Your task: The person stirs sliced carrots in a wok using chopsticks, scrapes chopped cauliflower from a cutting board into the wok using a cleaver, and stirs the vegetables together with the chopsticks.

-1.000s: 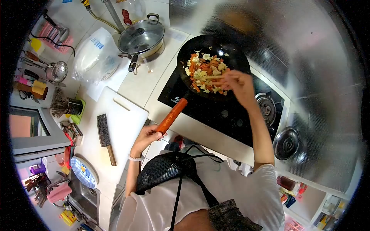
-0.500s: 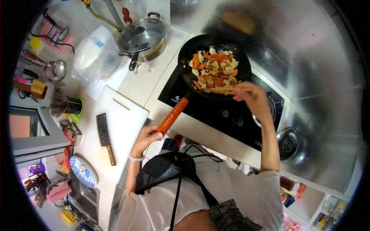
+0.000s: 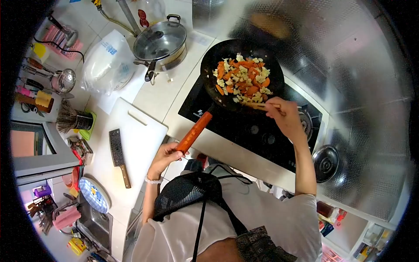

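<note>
My left hand is wrapped round the near end of a reddish-brown wok handle. The black wok sits at the back of the black cooktop. In it lie orange slices and pale yellow pieces of food. My right hand is closed round a wooden utensil, whose far end reaches the wok's near right edge, beside the food.
A cleaver lies on the white cutting board at the left. A lidded pot and a plastic bag stand behind it. A round black lid is right of the cooktop.
My right hand has moved right and toward me with the utensil, from the middle of the food to the wok's near edge. The food has shifted and spread. My left hand stays put.
</note>
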`<action>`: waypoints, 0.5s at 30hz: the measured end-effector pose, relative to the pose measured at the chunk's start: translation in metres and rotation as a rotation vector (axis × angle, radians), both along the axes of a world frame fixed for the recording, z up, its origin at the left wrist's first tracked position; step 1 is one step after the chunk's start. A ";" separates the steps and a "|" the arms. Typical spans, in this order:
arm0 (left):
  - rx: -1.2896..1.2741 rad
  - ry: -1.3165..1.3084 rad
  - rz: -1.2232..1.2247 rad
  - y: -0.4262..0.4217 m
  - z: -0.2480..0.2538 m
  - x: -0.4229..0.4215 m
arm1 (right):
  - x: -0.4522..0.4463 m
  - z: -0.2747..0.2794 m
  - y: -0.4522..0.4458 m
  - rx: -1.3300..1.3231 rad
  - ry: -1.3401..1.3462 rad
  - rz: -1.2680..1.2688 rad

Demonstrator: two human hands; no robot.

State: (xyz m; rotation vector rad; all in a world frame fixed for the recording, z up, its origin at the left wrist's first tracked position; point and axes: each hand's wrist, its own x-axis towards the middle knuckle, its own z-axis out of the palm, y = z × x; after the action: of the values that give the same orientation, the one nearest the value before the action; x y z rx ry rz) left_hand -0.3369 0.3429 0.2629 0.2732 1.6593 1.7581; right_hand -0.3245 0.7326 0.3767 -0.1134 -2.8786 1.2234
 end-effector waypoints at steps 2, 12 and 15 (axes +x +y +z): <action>-0.008 0.014 -0.018 0.001 0.001 0.000 | -0.014 -0.032 0.018 0.122 0.007 0.008; -0.033 -0.014 0.024 -0.002 -0.004 0.003 | 0.008 0.011 0.038 -0.175 0.097 -0.216; -0.023 0.003 0.010 0.000 -0.002 0.001 | -0.006 -0.015 0.052 -0.157 0.133 -0.247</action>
State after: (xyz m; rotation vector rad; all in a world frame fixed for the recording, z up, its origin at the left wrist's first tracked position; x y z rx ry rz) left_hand -0.3359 0.3428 0.2606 0.2577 1.6840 1.7458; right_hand -0.3307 0.7845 0.3620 -0.3619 -2.5607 1.3491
